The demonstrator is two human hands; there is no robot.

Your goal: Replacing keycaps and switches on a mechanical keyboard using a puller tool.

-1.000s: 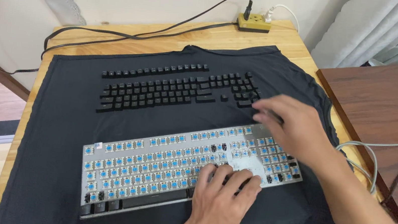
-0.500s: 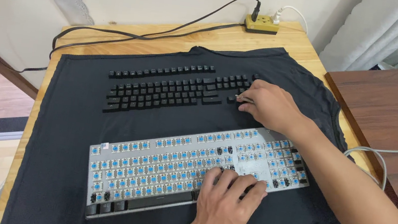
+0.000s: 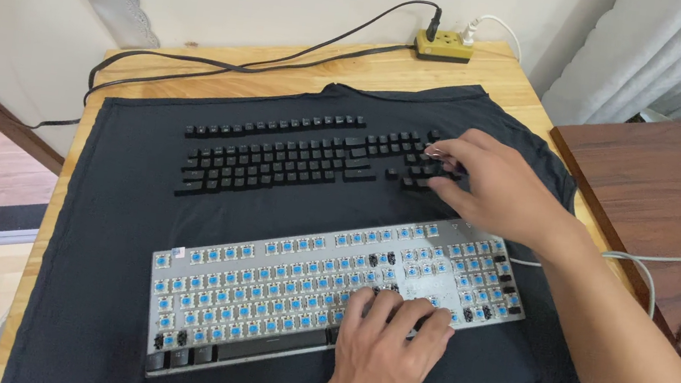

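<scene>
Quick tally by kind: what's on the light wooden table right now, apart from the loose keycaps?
Keyboard: 1
Black cloth: 1
Power strip: 1
Hands on the work: 2, left hand and right hand
Total: 5

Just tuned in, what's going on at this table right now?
A person has a mechanical keyboard with most keycaps off, blue switches exposed, lying on a black cloth. The left hand rests on its lower edge. The right hand reaches over the loose black keycaps laid out in rows behind it, fingertips at the right-hand cluster. A few caps remain along the keyboard's bottom row.
</scene>
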